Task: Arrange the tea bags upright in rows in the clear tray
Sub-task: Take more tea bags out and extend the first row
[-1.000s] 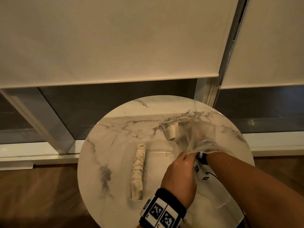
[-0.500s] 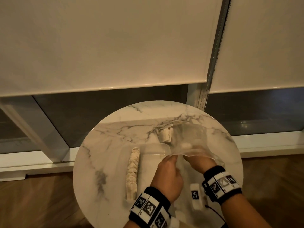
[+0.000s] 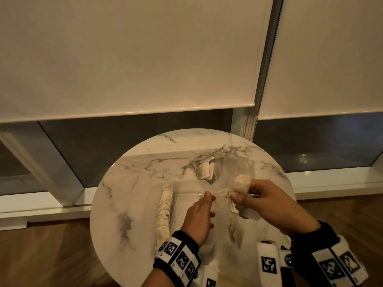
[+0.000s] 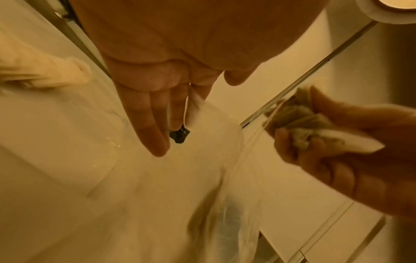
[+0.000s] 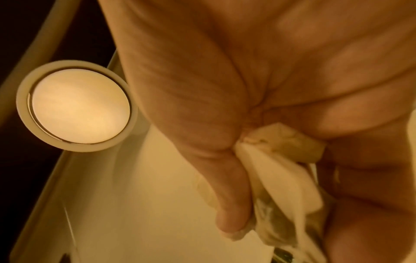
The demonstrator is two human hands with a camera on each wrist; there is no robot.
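Note:
A clear tray (image 3: 186,204) lies on the round marble table (image 3: 128,183), with one row of tea bags (image 3: 164,212) standing along its left side. My right hand (image 3: 240,195) hovers over the tray's right part and grips a bunch of tea bags (image 3: 242,183), which the right wrist view shows crumpled between thumb and fingers (image 5: 281,169). Strings and tags run left from the bunch. My left hand (image 3: 204,200) pinches them at its fingertips; a white tag (image 4: 194,110) shows between two fingers. Motion blurs both wrist views.
A crumpled clear plastic bag (image 3: 236,166) lies behind the tray at the back right, with a few loose tea bags (image 3: 204,170) at its left edge. The table stands against a window with lowered blinds (image 3: 124,59). Wooden floor surrounds it.
My right hand came out of the plastic bag holding a bunch of tea bags. My left hand let go of the bag, which sank to the table, and took hold of the strings.

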